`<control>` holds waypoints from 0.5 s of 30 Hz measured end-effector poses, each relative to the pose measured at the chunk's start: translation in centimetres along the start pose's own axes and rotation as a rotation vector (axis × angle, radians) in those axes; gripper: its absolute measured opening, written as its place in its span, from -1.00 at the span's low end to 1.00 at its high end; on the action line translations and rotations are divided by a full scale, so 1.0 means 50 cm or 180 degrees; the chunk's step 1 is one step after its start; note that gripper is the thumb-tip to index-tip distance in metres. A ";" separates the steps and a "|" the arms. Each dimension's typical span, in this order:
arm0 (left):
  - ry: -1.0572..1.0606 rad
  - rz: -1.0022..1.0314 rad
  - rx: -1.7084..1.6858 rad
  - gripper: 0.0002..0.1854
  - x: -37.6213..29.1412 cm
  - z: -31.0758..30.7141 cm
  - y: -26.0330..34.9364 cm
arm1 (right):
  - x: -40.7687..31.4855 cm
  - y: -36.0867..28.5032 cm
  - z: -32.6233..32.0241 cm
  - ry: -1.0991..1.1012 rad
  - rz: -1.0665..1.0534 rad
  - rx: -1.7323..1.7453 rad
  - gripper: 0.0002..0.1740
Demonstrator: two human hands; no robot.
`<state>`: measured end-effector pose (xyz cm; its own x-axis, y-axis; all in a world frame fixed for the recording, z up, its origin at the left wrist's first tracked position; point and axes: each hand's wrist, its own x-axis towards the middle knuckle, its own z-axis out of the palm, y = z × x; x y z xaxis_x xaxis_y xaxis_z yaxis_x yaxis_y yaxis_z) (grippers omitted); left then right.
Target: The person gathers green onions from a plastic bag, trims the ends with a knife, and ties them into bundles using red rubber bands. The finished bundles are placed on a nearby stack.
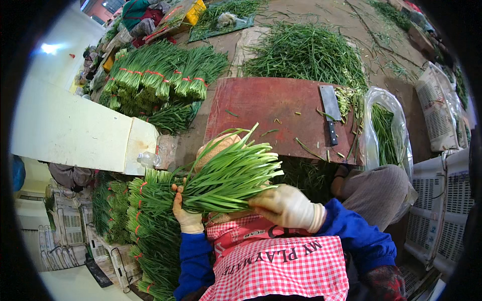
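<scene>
A loose bunch of green garlic chives [226, 177] lies across my lap, its pale cut ends pointing right. My left hand [186, 212], in a light glove with bare fingertips, grips the leafy end. My right hand [288, 207], in a whitish glove and slightly blurred, is at the lower side near the pale ends; whether its fingers hold any stalks cannot be told. Beyond the bunch is a red-brown board [263, 109] with scattered stalk bits. A cleaver [330, 105] with a black handle rests on the board's right part.
Chive bundles tied with red bands [158, 75] lie far left, more [154, 225] beside my left arm. A loose chive heap [305, 52] is behind the board. A clear plastic bag of chives [384, 131], white plastic crates [440, 203] and a pale wall ledge [90, 128] stand around. A person [141, 19] sits far off.
</scene>
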<state>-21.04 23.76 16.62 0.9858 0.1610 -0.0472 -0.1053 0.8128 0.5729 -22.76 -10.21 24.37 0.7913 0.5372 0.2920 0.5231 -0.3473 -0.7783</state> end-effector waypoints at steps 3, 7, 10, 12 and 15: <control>0.0062 -0.0037 -0.0091 -0.66 -0.005 -0.008 0.000 | -0.010 0.020 -0.009 0.0928 0.0364 0.0057 -0.79; -0.0107 0.0039 0.0024 -0.66 -0.002 -0.017 -0.002 | 0.010 0.048 -0.005 0.1421 0.2398 0.1748 -0.72; -0.0078 -0.0041 -0.0129 -0.69 0.000 -0.023 -0.008 | 0.013 0.079 -0.015 0.1247 0.2621 0.2395 -0.68; -0.0026 -0.0146 -0.0227 -0.70 -0.002 -0.029 -0.012 | 0.004 0.100 -0.031 0.1455 0.2637 0.2750 -0.69; 0.0188 -0.0305 -0.0263 -0.71 -0.008 -0.041 -0.020 | -0.018 0.118 -0.058 0.1851 0.2639 0.3310 -0.68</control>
<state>-21.60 24.01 14.39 0.9827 0.1112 -0.1481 -0.0239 0.8690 0.4942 -19.48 -14.99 21.11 0.8926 -0.0066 -0.4508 -0.4017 0.4424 -0.8018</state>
